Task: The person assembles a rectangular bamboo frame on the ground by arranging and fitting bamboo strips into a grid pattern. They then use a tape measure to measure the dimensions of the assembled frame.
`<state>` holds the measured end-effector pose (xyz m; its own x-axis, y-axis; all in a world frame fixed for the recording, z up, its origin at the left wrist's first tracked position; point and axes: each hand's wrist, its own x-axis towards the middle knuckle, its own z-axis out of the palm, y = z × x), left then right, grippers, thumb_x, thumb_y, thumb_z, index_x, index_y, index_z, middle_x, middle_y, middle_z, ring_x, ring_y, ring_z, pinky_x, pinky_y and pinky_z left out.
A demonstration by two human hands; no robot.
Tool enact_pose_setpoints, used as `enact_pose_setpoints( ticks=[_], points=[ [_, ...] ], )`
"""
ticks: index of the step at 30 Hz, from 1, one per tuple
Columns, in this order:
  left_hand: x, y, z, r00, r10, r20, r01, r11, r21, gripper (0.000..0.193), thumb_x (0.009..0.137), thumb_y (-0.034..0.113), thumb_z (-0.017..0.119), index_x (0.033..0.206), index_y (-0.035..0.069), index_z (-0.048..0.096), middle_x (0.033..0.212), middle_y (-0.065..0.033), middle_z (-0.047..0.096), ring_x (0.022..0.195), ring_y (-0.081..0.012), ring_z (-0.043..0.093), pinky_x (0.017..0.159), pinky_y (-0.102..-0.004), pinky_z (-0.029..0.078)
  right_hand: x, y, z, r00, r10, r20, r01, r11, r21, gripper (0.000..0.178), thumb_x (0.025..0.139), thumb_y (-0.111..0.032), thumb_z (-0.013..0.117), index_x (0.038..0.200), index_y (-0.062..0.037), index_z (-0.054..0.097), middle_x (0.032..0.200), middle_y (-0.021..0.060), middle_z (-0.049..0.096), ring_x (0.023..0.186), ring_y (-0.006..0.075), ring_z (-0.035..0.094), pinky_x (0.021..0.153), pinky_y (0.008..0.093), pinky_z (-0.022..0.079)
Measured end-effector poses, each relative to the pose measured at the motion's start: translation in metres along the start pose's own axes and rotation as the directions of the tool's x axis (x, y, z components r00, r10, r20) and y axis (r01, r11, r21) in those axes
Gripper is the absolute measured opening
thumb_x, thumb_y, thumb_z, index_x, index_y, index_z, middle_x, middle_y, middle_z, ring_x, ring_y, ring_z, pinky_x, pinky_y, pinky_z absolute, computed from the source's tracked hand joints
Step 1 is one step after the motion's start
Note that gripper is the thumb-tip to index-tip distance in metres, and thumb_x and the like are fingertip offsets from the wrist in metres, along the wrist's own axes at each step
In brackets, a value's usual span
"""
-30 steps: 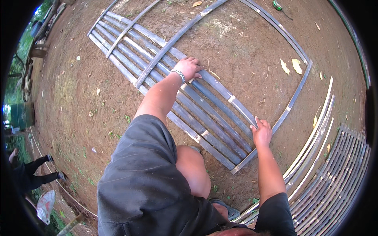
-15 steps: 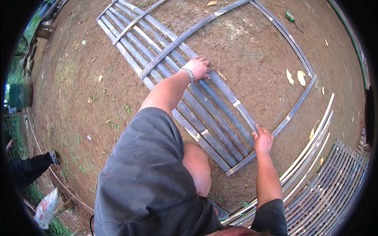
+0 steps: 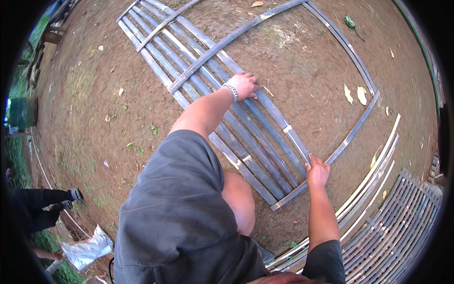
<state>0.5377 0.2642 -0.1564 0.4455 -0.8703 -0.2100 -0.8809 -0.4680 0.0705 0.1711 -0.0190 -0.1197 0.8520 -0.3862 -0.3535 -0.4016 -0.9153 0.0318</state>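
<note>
Several bamboo slats lie side by side across a bamboo frame on the ground. My left hand (image 3: 245, 85), with a chain bracelet at the wrist, is closed over the outermost slat (image 3: 275, 111) on the right, its fingers curled over the far edge. At that slat's near end, my right hand (image 3: 318, 172) grips the corner where it meets the end crosspiece (image 3: 289, 197). The fingers there point forward along the slat; their undersides are hidden. A longer crossbar (image 3: 208, 56) runs over the slats beyond my left hand.
Loose bamboo strips (image 3: 371, 179) and a finished slatted panel (image 3: 395, 227) lie at the right. A green tape measure (image 3: 349, 21) and dry leaves (image 3: 362, 95) rest on the dirt. At the left edge stands another person (image 3: 40, 206), near a white sack (image 3: 89, 248).
My left hand has shifted slightly right along with the slats; my right hand barely moves. At the left, the other person has come further into view with the white sack.
</note>
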Motion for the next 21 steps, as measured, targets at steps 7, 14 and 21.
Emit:
enact_pose_setpoints(
  ticks=[7,14,21],
  points=[
    [-0.001,0.001,-0.003,1.000,0.005,-0.001,-0.005,1.000,-0.011,0.049,0.091,0.048,0.063,0.135,0.025,0.062,0.126,-0.0033,0.060,0.123,-0.0239,0.055,0.106,-0.0398,0.046,-0.003,-0.001,-0.001,1.000,-0.003,-0.024,0.003,1.000,-0.004,0.052,0.084,-0.026,0.076,0.134,-0.0213,0.063,0.121,0.0044,0.067,0.112,0.0201,0.064,0.104,0.0398,0.039],
    [-0.004,-0.006,-0.004,0.998,0.048,-0.031,-0.048,0.999,-0.012,0.047,0.092,0.047,0.063,0.132,0.022,0.063,0.124,-0.0041,0.061,0.121,-0.0253,0.056,0.105,-0.0403,0.047,-0.002,0.004,0.009,0.997,-0.067,-0.046,0.066,0.998,-0.020,0.052,0.085,-0.026,0.075,0.135,-0.0214,0.062,0.117,0.0025,0.066,0.109,0.0201,0.064,0.103,0.0418,0.038],
    [-0.004,-0.031,-0.003,0.997,0.056,-0.057,-0.057,0.998,-0.023,0.049,0.091,0.048,0.063,0.130,0.018,0.064,0.127,-0.0051,0.061,0.122,-0.0267,0.056,0.103,-0.0402,0.048,0.000,-0.016,0.006,0.994,-0.059,-0.092,0.062,0.998,0.019,0.054,0.085,-0.025,0.075,0.137,-0.0225,0.061,0.116,0.0025,0.066,0.108,0.0204,0.063,0.102,0.0412,0.039]
  ],
)
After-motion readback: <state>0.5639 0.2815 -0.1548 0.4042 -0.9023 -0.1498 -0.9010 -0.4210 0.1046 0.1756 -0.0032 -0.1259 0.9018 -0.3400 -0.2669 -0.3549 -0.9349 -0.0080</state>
